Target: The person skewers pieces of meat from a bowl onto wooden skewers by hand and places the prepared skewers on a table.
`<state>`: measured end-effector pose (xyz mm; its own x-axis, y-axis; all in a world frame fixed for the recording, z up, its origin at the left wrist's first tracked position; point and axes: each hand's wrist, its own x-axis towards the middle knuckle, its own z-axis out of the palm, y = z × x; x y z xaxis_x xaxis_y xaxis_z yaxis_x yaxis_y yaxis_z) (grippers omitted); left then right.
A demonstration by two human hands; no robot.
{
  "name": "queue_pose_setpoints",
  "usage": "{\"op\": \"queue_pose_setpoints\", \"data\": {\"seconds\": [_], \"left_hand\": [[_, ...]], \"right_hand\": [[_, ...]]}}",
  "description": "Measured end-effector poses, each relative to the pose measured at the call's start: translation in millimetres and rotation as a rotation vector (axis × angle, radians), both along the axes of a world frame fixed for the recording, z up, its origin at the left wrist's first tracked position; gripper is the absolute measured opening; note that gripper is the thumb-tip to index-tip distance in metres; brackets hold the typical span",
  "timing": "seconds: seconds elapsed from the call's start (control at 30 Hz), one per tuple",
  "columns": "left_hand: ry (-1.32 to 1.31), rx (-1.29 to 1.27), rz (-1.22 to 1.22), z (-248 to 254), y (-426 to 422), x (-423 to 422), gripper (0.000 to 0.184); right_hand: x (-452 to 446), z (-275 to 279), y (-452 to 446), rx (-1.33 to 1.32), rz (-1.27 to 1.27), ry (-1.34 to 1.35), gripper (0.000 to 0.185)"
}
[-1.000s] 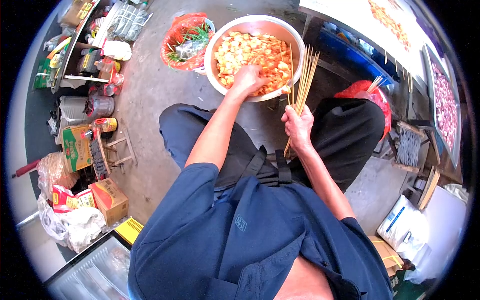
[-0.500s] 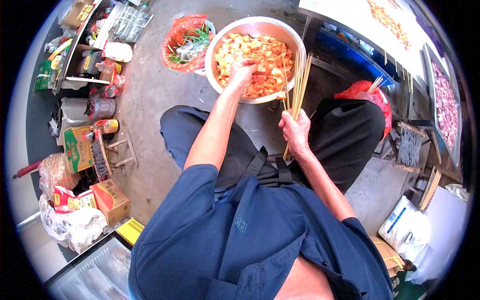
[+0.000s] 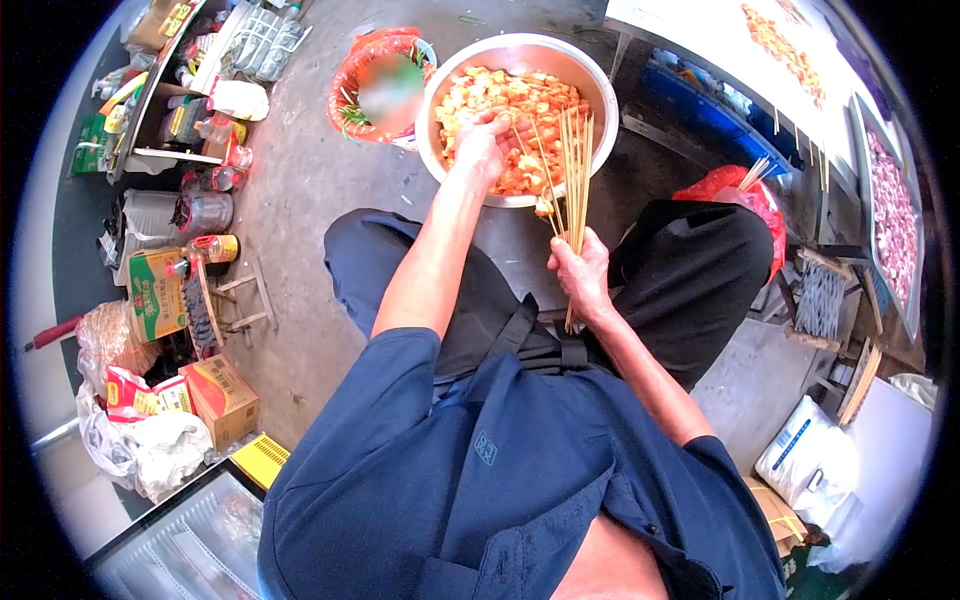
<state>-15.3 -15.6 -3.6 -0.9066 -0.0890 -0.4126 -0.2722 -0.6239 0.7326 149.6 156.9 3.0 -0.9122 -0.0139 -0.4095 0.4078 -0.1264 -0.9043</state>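
Note:
My left hand (image 3: 480, 148) is over the orange-coated meat pieces (image 3: 510, 95) in a large metal bowl (image 3: 610, 100), its fingers curled. What they pinch is hard to make out. Below the bowl's near rim, my right hand (image 3: 582, 272) is closed around a bundle of thin wooden skewers (image 3: 576, 180), their points upward. One or two skewers lean out of the bundle toward my left fingers. A small chunk of meat (image 3: 543, 208) sits low on a leaning skewer, just above my right hand.
A red-lined bucket (image 3: 345, 105) stands left of the bowl. At upper right, a white table (image 3: 690, 25) holds more orange pieces, with a blue crate (image 3: 710, 115) beneath. A tray of pinkish pieces (image 3: 890, 210) is far right. A red bag (image 3: 765, 215) with skewers lies by my knee.
My right hand and the skewer bundle have shifted left and slightly down. A skewer now tilts farther toward my left hand, whose fingers have changed pose over the meat.

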Motion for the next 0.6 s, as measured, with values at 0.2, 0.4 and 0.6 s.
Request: {"op": "queue_pose_setpoints", "data": {"seconds": [0.2,0.4,0.6], "left_hand": [[0.031,0.104,0.012,-0.6,1.2,1.2,0.018],[0.08,-0.032,-0.028,-2.0,12.4,7.7,0.03],[-0.02,-0.106,-0.229,0.9,11.7,9.0,0.032]], "right_hand": [[-0.8,3.9,-0.4,0.031,0.01,-0.018,0.012],[-2.8,-4.1,1.1,-0.031,-0.033,0.0,0.012],[-5.4,1.6,1.6,0.0,-0.042,-0.027,0.012]]}}
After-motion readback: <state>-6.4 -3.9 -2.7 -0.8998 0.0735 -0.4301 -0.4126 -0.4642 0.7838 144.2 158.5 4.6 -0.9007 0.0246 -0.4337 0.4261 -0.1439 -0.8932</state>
